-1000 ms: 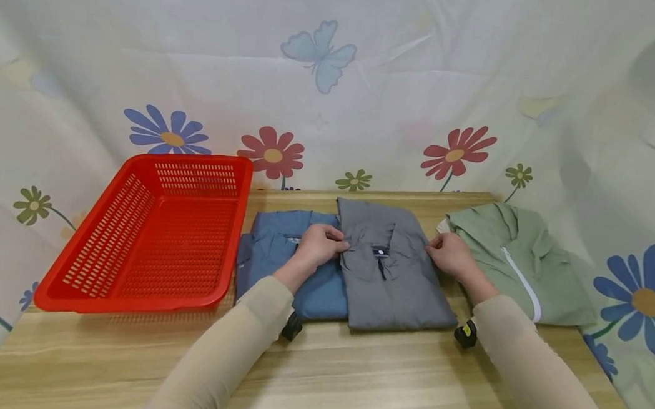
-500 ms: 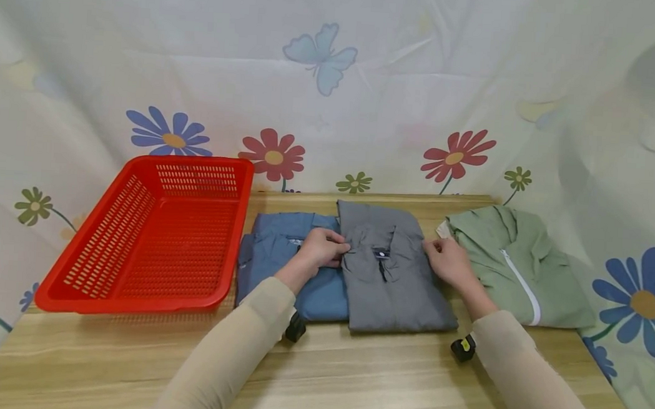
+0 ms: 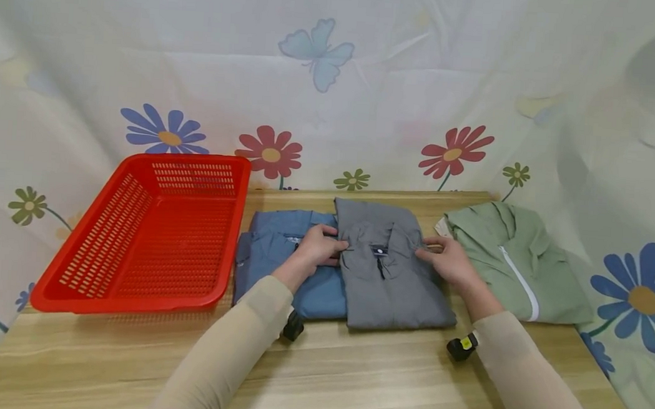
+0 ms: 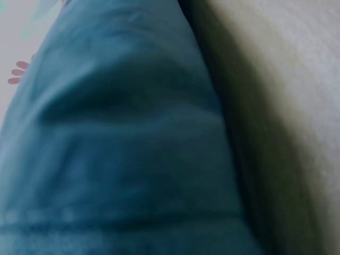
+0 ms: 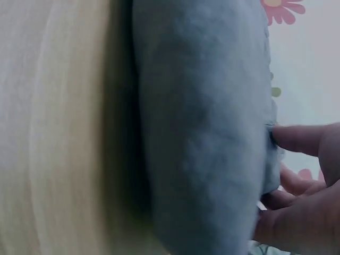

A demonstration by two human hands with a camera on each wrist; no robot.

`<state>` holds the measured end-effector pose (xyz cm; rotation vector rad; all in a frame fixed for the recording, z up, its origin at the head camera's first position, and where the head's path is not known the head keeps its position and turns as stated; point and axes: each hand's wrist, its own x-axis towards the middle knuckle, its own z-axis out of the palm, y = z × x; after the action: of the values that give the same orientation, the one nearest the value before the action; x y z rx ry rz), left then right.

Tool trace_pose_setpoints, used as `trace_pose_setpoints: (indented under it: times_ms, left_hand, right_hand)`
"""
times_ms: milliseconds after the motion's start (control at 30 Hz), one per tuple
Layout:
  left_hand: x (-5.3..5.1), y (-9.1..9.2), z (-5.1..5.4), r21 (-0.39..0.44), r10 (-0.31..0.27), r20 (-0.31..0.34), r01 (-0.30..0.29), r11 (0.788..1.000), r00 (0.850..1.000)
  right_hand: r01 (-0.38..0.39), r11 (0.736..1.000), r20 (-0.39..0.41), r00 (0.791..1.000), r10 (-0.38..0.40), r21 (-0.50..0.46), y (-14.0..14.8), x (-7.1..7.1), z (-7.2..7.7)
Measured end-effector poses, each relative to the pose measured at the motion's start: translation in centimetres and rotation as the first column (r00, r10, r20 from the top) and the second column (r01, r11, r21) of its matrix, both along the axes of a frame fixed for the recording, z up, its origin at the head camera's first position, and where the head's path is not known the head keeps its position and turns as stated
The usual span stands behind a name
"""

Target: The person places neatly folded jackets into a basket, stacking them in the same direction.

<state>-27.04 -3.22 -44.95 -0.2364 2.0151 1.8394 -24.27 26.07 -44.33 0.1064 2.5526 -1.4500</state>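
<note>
Lower frame, wood-grain tabletop [image 3: 367,382]; at centre, my left hand [image 3: 316,249] and right hand [image 3: 451,261], each pinching a side edge of the folded gray jacket [image 3: 397,304]; left, red perforated basket [image 3: 135,308]; upper frame, flower-printed backdrop [image 3: 378,120].

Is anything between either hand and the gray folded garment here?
Nothing visible: the left hand touches the left edge of the gray garment and the right hand touches its right edge. The blue garment lies below the left hand, not blocking it.
</note>
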Motion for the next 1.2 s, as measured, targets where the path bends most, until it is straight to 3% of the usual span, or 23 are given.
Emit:
trace_pose_setpoints:
  times_ms: [167, 500, 667, 800, 1200]
  left_hand:
    - [0.0, -0.1, 0.1, 0.006, -0.003, 0.002, 0.003, 1.000, 1.000]
    - [0.0, 0.3, 0.3, 0.044, 0.005, -0.009, -0.004, 0.999, 1.000]
    - [-0.2, 0.4, 0.6, 0.066, -0.008, -0.021, 0.009, 0.998, 1.000]
    - [-0.4, 0.4, 1.4, 0.102, -0.007, -0.033, 0.010, 0.995, 0.999]
    - [0.5, -1.0, 4.7, 0.166, 0.017, -0.083, -0.003, 0.986, 0.996]
  right_hand:
    - [0.067, 0.995, 0.007, 0.998, -0.067, -0.076, 0.1, -0.2, -0.1]
    - [0.078, 0.995, 0.011, 0.997, -0.078, -0.059, 0.9, -0.6, -0.6]
    - [0.087, 0.983, 0.056, 0.995, -0.079, -0.164, 1.0, -0.5, 0.1]
    - [0.113, 0.954, 0.053, 0.993, -0.102, -0.277, 0.9, -0.2, 0.8]
    - [0.208, 0.884, 0.018, 0.975, -0.221, -0.418, -0.3, 1.0, 3.8]
